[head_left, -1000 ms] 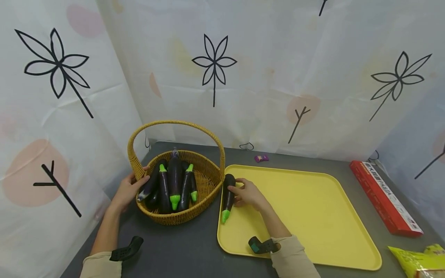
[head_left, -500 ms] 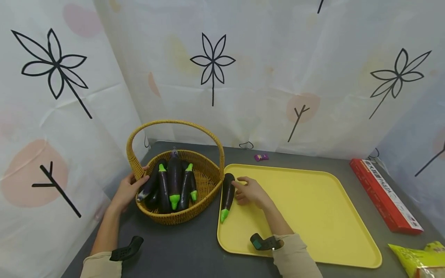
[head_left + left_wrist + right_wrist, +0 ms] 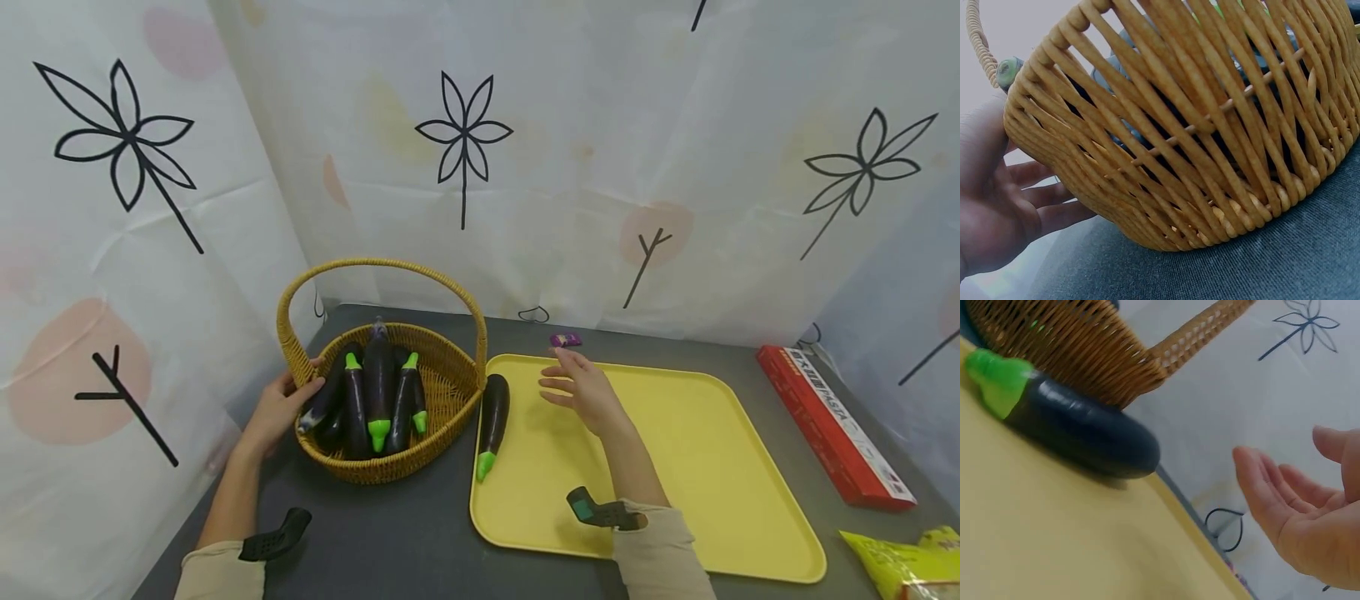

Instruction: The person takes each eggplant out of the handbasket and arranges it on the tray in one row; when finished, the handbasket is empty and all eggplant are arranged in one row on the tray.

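1. Your left hand (image 3: 273,414) is gripping the left rim of the wicker basket (image 3: 450,379), close to the foot of its arched handle (image 3: 382,263); the thumb is lying over the rim while the other fingers are reaching along the outside wall.
2. Your right hand (image 3: 588,392) is hovering over the yellow tray (image 3: 660,475), its fingers extending loosely and its thumb standing apart from them; it is holding nothing.
3. A single eggplant (image 3: 493,417) is lying along the tray's left edge, its green stem end pointing towards you; it is resting just beside the basket, and your right hand is staying clear of it.
4. Several more eggplants (image 3: 378,383) are filling the left and middle of the basket, overlapping one another, most of them turning dark bodies and bright green ends upwards.
5. Basket and tray are sitting side by side on the dark table (image 3: 390,533).
6. A small purple packet (image 3: 566,340) is lying behind the tray, a red box (image 3: 832,429) is lying to its right, and a yellow-green bag (image 3: 911,562) is showing partly at the near right corner.
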Motion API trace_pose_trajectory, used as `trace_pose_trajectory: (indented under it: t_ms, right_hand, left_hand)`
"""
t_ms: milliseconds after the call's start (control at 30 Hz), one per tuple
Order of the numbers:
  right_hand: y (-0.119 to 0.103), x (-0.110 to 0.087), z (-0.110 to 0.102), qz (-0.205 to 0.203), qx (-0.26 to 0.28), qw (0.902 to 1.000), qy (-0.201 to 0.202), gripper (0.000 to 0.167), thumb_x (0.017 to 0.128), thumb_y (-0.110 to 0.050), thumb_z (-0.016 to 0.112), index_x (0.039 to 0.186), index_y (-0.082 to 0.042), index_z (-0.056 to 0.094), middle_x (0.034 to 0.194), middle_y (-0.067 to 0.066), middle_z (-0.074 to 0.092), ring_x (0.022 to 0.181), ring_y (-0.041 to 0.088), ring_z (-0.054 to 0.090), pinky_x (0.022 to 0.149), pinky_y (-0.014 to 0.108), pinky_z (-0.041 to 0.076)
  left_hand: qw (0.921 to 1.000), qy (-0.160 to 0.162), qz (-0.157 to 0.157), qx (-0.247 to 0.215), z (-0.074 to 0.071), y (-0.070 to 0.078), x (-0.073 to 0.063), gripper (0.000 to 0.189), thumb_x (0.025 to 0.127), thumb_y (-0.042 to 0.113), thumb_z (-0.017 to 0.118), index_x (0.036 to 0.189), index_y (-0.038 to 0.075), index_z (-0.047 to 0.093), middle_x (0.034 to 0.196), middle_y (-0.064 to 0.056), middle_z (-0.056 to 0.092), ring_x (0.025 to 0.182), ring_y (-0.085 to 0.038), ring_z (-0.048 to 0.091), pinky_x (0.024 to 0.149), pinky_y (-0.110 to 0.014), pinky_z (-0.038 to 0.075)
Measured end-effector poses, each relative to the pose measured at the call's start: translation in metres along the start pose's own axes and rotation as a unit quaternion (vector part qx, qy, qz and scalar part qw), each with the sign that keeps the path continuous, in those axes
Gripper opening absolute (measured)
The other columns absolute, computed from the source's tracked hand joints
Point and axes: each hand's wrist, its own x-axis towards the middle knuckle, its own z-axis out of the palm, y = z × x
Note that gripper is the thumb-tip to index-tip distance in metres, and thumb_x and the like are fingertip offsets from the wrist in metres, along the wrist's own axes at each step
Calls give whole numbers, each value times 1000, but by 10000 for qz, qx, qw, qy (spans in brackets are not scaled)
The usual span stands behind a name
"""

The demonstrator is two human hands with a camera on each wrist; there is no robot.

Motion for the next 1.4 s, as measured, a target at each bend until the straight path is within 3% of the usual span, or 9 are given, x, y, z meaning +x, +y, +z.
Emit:
trace_pose_trajectory:
  t_ms: [233, 367, 600, 700, 867, 967, 1100, 1233, 1400]
  right_hand:
    - [-23, -13, 7, -470, 1280, 9897, -426, 36, 104, -29, 42, 131, -5, 44, 98, 5, 60, 96, 22, 61, 86, 37, 49]
    - [-33, -22, 13, -577, 1620, 9820, -785, 26, 104, -26, 41, 123, -10, 50, 94, 2, 63, 90, 19, 62, 85, 36, 49]
    - [-38, -31, 36, -608, 887, 9798, -1684, 39, 106, -26, 35, 137, -4, 40, 107, 7, 60, 102, 25, 59, 89, 42, 47]
    - [-35, -29, 48, -438, 760, 9765, -1969, 45, 105, -26, 37, 141, 1, 35, 108, 10, 57, 103, 26, 58, 89, 44, 47]
    - [-27, -21, 71, 1, 493, 9747, -2181, 56, 103, -30, 44, 146, 2, 29, 113, 15, 55, 106, 30, 57, 88, 44, 47]
    - [-22, -16, 85, 177, 392, 9724, -2294, 55, 103, -30, 44, 146, 1, 30, 117, 20, 54, 111, 36, 54, 89, 45, 46]
    - [-19, -10, 105, 338, 319, 9697, -2397, 52, 103, -27, 45, 145, 0, 33, 121, 23, 51, 111, 34, 54, 89, 45, 46]
    - [-18, -5, 122, 439, 278, 9656, -2548, 51, 102, -25, 47, 145, 1, 33, 122, 24, 52, 108, 29, 57, 89, 47, 46]
    - [-16, 3, 140, 553, 155, 9655, -2541, 52, 102, -25, 47, 145, 0, 32, 128, 27, 50, 111, 33, 55, 89, 47, 46]
  left_hand:
    - [10000, -5, -31, -17, -1, -1, 0, 65, 100, 39, 49, 150, 4, 28, 142, -30, 34, 126, -42, 35, 99, -57, 29]
    - [10000, 7, -47, -18, 1, 1, 0, 64, 100, 38, 49, 150, 4, 28, 140, -30, 36, 125, -42, 37, 99, -56, 30]
    - [10000, 13, -64, -51, 0, -1, 0, 64, 100, 37, 49, 150, 4, 28, 140, -29, 36, 125, -42, 37, 99, -56, 30]
    - [10000, 6, -47, -61, 1, 0, 0, 63, 100, 37, 49, 150, 4, 28, 140, -29, 36, 125, -41, 37, 99, -55, 31]
    - [10000, 9, -71, -18, 2, 3, 0, 62, 100, 36, 49, 150, 3, 28, 140, -29, 36, 124, -40, 38, 97, -50, 34]
    - [9999, 46, -85, 85, 2, 3, -1, 61, 100, 36, 49, 149, 4, 30, 139, -28, 38, 123, -38, 40, 92, -40, 39]
    - [9999, 93, -41, 123, 2, 2, -1, 60, 100, 35, 50, 148, 3, 32, 137, -28, 41, 121, -37, 42, 88, -34, 41]
    - [9999, 104, -77, 55, 2, 2, -2, 61, 100, 35, 50, 148, 3, 32, 138, -28, 40, 123, -37, 40, 93, -42, 39]
    - [9998, 62, -159, -76, 2, 3, -1, 62, 100, 35, 50, 150, 4, 29, 142, -28, 35, 126, -38, 37, 98, -50, 34]
